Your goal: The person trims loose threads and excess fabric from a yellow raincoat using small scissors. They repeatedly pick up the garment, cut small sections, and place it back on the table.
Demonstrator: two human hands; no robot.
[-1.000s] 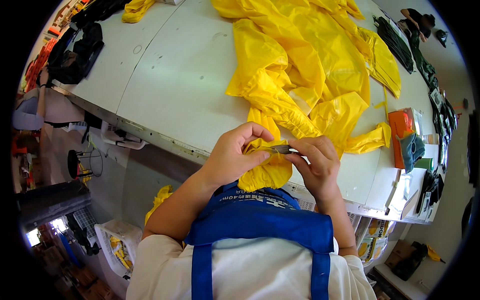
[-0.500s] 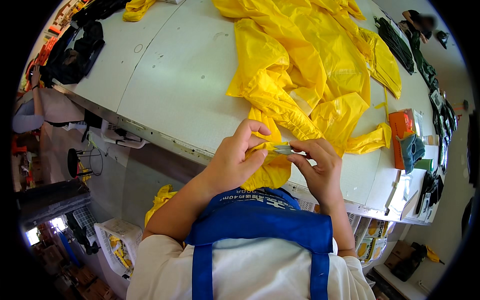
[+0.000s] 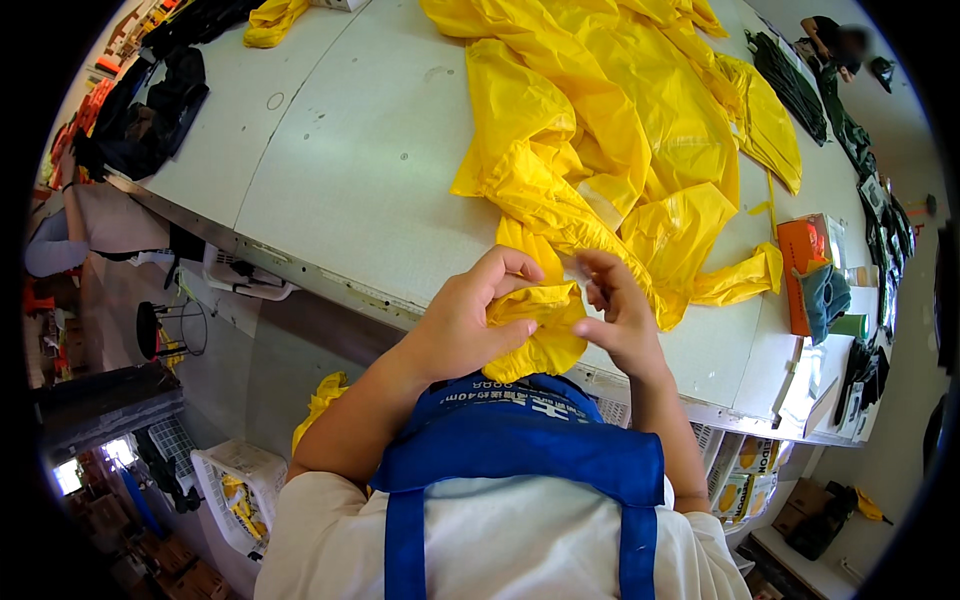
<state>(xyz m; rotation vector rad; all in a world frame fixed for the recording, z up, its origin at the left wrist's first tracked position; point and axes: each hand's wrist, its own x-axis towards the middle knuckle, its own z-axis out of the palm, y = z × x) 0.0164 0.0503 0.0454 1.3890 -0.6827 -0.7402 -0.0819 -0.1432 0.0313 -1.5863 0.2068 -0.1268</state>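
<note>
My left hand (image 3: 475, 315) is closed on a gathered, elastic-looking end of a yellow waterproof garment (image 3: 545, 340), with the thumb resting on top of the cloth. Just to its right is my right hand (image 3: 625, 315), its fingers curled and its thumb near the cloth's edge. The small metal thread snips in it are mostly hidden; only a pale blur shows by the fingertips. From my hands the garment (image 3: 600, 110) spreads in loose folds up the pale worktable (image 3: 340, 160).
An orange box (image 3: 797, 262) with a grey-blue cloth (image 3: 823, 300) stands at the table's right. Dark folded garments (image 3: 790, 85) lie beyond it. Another person (image 3: 838, 45) is at the far right, and someone's arm (image 3: 72, 215) shows at left. White baskets (image 3: 240, 455) sit below.
My right hand has lifted slightly and turned back from the cloth; the snips' blades, plain before, are now mostly out of sight. The yellow end lies more spread over my left fingers.
</note>
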